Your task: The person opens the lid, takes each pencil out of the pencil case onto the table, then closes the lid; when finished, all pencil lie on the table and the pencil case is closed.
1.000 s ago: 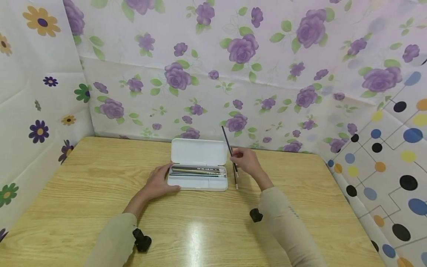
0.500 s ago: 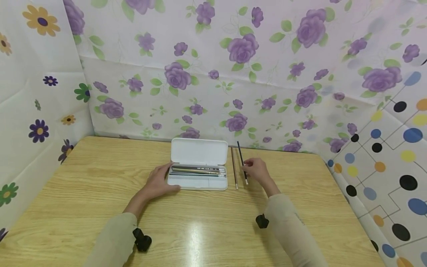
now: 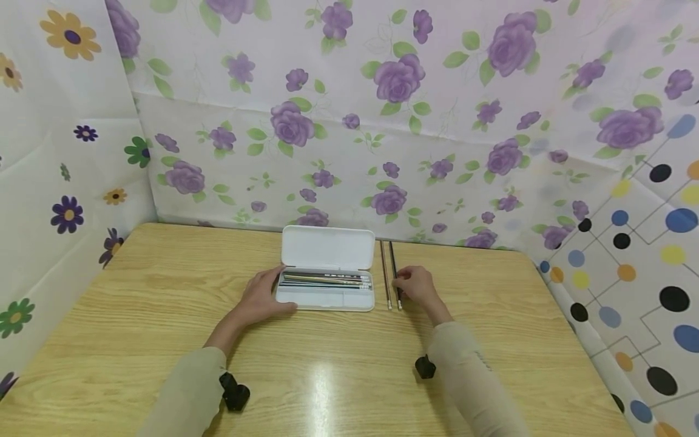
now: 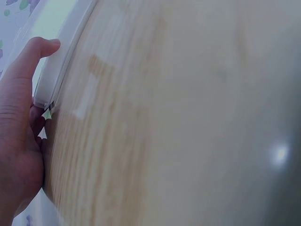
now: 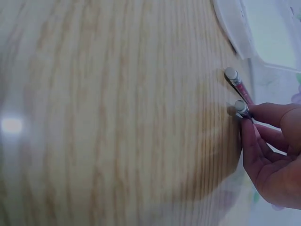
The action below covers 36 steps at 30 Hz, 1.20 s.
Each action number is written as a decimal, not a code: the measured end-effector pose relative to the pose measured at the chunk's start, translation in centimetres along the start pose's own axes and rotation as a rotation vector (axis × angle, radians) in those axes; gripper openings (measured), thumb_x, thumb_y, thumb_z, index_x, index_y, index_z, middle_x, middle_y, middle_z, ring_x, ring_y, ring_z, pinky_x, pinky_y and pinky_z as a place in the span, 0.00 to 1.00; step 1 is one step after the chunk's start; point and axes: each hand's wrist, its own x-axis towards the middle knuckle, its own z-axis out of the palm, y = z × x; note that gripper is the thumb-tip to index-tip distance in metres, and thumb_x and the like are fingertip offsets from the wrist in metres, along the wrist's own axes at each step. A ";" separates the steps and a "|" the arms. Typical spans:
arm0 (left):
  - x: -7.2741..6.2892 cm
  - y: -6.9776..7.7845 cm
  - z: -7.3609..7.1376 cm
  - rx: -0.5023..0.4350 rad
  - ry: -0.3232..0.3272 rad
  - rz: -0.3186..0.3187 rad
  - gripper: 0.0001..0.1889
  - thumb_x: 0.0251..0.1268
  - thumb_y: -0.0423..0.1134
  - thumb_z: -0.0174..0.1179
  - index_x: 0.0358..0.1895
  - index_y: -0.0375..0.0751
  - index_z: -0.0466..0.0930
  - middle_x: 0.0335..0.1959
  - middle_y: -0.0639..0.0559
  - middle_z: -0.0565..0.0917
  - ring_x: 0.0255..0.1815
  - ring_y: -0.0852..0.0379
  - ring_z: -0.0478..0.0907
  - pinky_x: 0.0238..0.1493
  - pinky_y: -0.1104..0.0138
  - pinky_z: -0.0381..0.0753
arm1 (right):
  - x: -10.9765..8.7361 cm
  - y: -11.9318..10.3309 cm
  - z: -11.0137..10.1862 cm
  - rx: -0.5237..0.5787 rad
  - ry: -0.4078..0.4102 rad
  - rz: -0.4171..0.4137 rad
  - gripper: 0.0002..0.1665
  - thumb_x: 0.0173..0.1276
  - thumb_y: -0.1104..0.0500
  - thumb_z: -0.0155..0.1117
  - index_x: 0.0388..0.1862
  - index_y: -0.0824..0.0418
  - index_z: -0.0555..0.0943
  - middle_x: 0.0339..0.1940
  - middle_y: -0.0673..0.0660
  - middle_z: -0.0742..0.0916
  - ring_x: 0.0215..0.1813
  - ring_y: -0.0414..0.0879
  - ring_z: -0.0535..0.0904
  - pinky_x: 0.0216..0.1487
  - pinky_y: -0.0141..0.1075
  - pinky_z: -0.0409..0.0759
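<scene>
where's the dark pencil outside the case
In the head view, the dark pencil is right of the open white pencil case, just beyond the brown pencil, pinched by the right hand.

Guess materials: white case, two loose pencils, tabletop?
White case: likely plastic; smooth, rounded corners, soft sheen, though coated metal isn't ruled out.
Brown pencil and dark pencil: probably painted wood, judging by slim coloured shafts; bare wood not visible. Pale end tip looks like rubber, silvery band like metal.
Tabletop: wood-grain pattern, glossy given the glare; varnished wood or laminate, can't tell.
</scene>
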 end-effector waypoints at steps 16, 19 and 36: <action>-0.1 0.1 -0.1 -0.011 0.001 -0.001 0.51 0.48 0.54 0.72 0.75 0.41 0.55 0.71 0.32 0.59 0.70 0.32 0.51 0.62 0.35 0.55 | 0.1 -0.3 0.2 -0.015 -0.003 -0.005 0.20 0.64 0.66 0.66 0.53 0.74 0.77 0.41 0.65 0.83 0.30 0.47 0.82 0.30 0.35 0.82; -0.1 0.1 -0.1 -0.013 0.001 0.000 0.51 0.48 0.53 0.72 0.75 0.40 0.55 0.70 0.32 0.59 0.70 0.32 0.51 0.62 0.35 0.55 | 0.1 -0.3 0.2 -0.012 -0.003 -0.004 0.20 0.64 0.66 0.66 0.53 0.74 0.77 0.40 0.64 0.83 0.30 0.47 0.82 0.30 0.35 0.82; -0.1 -0.1 -0.1 -0.019 0.004 0.025 0.51 0.48 0.53 0.72 0.75 0.40 0.56 0.71 0.34 0.62 0.71 0.34 0.51 0.63 0.36 0.54 | 0.0 -0.6 -0.1 -0.032 -0.011 -0.013 0.21 0.67 0.64 0.63 0.56 0.74 0.76 0.42 0.64 0.84 0.31 0.49 0.82 0.32 0.36 0.82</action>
